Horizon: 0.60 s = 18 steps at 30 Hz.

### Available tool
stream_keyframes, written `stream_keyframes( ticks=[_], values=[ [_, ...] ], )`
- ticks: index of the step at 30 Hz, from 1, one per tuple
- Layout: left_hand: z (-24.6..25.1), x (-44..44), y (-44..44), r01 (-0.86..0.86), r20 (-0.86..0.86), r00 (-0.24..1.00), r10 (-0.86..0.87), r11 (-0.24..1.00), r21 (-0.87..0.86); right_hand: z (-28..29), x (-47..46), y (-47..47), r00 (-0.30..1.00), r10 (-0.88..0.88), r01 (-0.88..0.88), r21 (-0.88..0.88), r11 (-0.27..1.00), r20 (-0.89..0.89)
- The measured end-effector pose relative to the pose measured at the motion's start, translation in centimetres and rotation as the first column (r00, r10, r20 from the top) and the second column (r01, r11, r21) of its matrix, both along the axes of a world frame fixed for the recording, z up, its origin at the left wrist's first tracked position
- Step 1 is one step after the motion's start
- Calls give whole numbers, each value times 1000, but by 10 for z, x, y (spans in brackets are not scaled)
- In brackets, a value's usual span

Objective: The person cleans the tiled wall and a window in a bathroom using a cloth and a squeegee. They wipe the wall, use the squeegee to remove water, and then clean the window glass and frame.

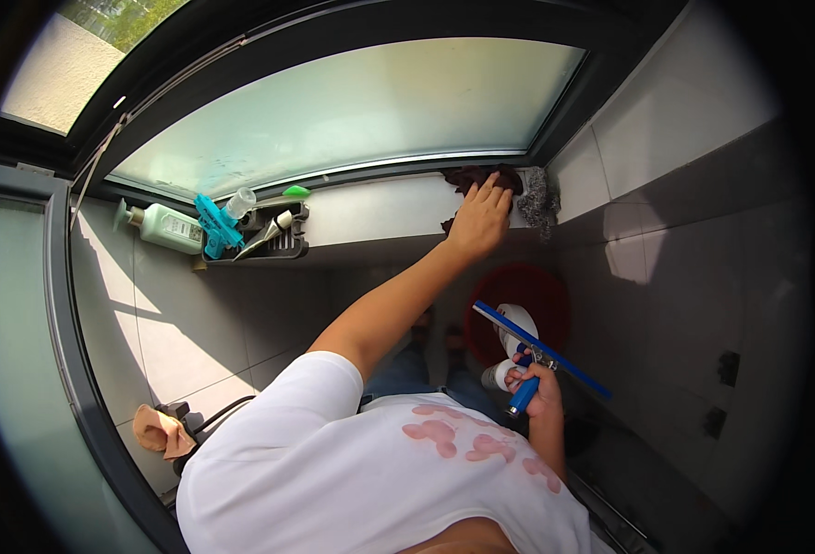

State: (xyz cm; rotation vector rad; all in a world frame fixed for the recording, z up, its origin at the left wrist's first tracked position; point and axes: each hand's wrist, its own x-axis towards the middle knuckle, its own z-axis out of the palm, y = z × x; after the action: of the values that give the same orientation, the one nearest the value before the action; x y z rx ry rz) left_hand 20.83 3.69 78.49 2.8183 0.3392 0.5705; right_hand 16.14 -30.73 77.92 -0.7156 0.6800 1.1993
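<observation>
My left hand reaches across to the right end of the tiled ledge, its fingers over a bunched dark brown cloth. Right beside the cloth, in the corner, lies a grey mesh-like scrubber. My right hand, lower and close to my body, grips the handle of a blue squeegee. Its long blade slants down to the right. Close behind the squeegee are a white bottle and another white container; whether my fingers also hold either one, I cannot tell.
A frosted window rises behind the ledge. On the ledge's left stand a black caddy, a teal toy water gun and a pump bottle. Below sits a red basin. An orange cloth hangs at lower left, near a frosted door.
</observation>
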Motion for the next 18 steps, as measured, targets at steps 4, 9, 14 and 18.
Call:
stream_keyframes(
  ticks=[4,9,14,18],
  values=[
    [2,10,3,137,61,989,-137,991,-4,5,1,3,1000,14,-15,-52,999,-4],
    [8,-89,36,-132,44,990,131,991,24,6,0,3,1000,-16,16,6,1000,-24],
    [19,-160,76,-369,127,927,352,917,151,-1,-1,0,997,-50,53,47,997,-63],
    [33,-129,73,-393,219,905,365,913,106,-7,-2,-2,992,-87,92,51,994,-87]
  ],
)
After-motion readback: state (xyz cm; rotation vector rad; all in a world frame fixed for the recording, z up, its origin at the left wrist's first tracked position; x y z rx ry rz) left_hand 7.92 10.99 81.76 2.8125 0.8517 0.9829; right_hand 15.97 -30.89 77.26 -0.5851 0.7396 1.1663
